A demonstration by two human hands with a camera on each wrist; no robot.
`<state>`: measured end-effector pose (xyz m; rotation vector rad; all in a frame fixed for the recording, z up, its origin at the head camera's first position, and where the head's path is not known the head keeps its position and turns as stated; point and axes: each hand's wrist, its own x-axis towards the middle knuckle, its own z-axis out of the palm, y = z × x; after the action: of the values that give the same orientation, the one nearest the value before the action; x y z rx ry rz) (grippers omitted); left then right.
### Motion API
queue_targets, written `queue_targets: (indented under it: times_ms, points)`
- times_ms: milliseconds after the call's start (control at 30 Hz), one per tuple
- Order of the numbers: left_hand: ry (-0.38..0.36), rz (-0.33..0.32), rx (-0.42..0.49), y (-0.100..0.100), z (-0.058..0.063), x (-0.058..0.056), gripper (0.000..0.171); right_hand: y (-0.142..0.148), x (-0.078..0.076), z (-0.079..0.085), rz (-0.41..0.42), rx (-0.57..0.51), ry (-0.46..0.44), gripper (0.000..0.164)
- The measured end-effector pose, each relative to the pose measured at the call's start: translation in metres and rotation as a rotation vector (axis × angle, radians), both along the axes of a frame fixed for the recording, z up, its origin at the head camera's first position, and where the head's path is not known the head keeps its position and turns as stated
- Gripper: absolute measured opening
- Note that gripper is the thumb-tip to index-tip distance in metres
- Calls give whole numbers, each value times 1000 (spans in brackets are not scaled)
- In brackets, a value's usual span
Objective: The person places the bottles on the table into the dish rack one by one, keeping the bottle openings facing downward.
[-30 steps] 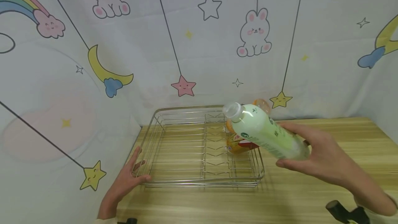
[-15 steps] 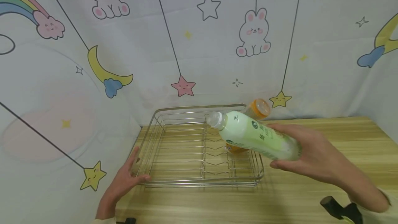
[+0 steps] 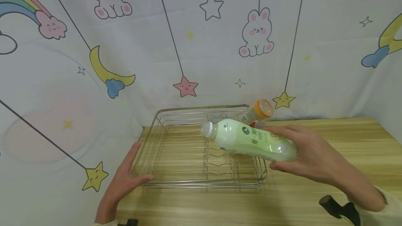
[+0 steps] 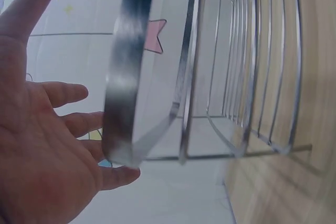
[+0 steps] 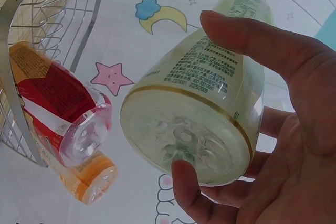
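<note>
My right hand [image 3: 317, 156] grips a pale green drink bottle [image 3: 251, 140] near its base, thumb on one side and fingers on the other. The bottle is tilted, its white cap pointing left over the wire dish rack [image 3: 201, 184]. In the right wrist view its clear ridged base faces the camera, a fingertip at that base. At the rack's left end is my left hand [image 3: 122, 177], thumb and fingers spread. The left wrist view shows its fingertips right by the rack's flat metal rim [image 4: 128, 72], with the palm apart from it.
A red-labelled bottle [image 5: 55, 95] and an orange-ended clear bottle [image 5: 94, 179] lie in the rack's right part, bases sticking out past the rim. The rack stands on a wood-grain table [image 3: 339, 132] before a cartoon-print curtain [image 3: 216, 58].
My right hand has moved left with the green bottle, which now lies flatter and farther over the rack. The left hand's fingers have straightened a little at the rack's end.
</note>
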<state>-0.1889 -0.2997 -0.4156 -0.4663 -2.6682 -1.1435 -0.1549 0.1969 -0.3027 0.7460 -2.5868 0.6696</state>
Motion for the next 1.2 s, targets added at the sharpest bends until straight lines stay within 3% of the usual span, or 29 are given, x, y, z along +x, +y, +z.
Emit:
queue_targets:
  times_ms: [433,667,900,1200]
  points:
    - [107,-132,75,26,19,9,118,-12,1,5,-48,93,-34,82]
    - [174,-179,31,45,33,17,121,-17,2,6,-30,124,-12,80]
    - [185,-303,93,63,44,22,121,-24,2,5,-31,162,-26,76]
    - [257,-377,72,92,65,24,122,-32,2,1,-48,199,-50,72]
